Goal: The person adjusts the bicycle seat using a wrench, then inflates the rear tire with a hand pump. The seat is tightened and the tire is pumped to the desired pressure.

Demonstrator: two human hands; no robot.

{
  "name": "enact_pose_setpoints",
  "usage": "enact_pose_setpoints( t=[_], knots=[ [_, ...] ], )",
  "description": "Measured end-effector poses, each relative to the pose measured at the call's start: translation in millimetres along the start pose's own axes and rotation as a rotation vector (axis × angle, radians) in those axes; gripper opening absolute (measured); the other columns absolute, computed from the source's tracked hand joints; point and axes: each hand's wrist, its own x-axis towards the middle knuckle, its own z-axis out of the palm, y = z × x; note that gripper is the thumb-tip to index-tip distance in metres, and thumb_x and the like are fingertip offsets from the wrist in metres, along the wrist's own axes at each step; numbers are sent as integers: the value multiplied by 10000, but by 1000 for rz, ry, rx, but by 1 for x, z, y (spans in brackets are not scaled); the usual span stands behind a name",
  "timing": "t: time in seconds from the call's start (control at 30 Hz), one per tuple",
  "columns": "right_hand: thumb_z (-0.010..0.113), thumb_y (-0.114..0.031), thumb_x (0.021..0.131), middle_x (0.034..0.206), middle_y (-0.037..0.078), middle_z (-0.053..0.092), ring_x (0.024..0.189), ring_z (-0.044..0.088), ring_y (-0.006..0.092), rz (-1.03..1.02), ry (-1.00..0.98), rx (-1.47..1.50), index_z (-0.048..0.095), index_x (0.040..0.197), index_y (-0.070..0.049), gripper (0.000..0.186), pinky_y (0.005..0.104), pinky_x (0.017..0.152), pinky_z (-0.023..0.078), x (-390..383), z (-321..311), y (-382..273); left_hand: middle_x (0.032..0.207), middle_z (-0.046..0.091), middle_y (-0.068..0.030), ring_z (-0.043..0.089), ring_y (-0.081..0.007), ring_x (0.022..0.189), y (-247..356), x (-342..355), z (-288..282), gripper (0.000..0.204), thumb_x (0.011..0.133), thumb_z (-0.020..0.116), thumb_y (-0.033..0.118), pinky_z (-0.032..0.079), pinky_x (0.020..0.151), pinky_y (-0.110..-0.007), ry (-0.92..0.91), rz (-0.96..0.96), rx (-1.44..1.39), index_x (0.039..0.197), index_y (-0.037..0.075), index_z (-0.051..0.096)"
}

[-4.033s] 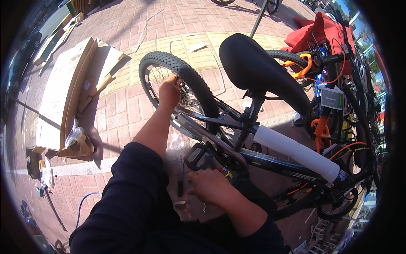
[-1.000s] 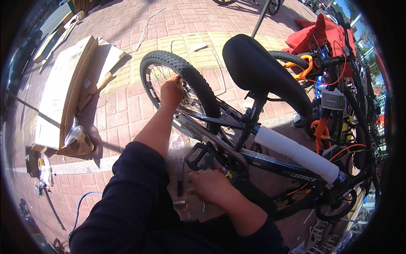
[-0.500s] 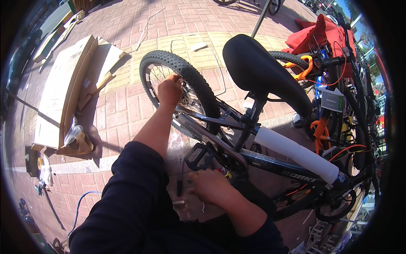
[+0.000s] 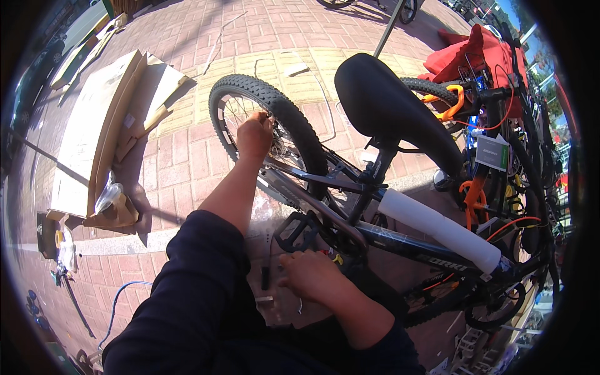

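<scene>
My left hand reaches to the rear wheel of a dark bicycle, its fingertips pinched together at the inner edge of the knobby black tyre. What lies between those fingertips is too small to make out. Below the black pedal, my right hand is curled with its back toward me; anything inside it is hidden. The black saddle stands to the right of the wheel. White foam wrap covers the top tube of the frame.
An opened cardboard box stands on the brick paving at left. A dark-handled tool lies left of my right hand. Other bicycles with an orange fork and a red cover crowd the right side. A blue hose curves at lower left.
The bicycle and wheel sit slightly further right and lower in the picture, and my left hand has shifted with them. My right hand has not visibly moved.
</scene>
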Motion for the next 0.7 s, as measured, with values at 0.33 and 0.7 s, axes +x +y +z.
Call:
enact_pose_setpoints(
  t=[0.33,0.7],
  knots=[
    [679,-351,878,1111,173,662,1035,649,355,0,12,-19,588,1177,-45,437,448,876,512,1,2,1,880,719,-177,708,-322,826,14,-4,-7,262,889,670,252,537,769,-392,-7,-89,-16,1060,61,727],
    [679,-350,879,1110,177,662,1036,650,354,-2,19,-11,592,1168,-42,431,448,876,510,0,2,1,899,705,-196,699,-337,843,6,-4,-2,263,906,637,252,544,774,-395,-7,-73,-117,1076,70,721]
  ],
)
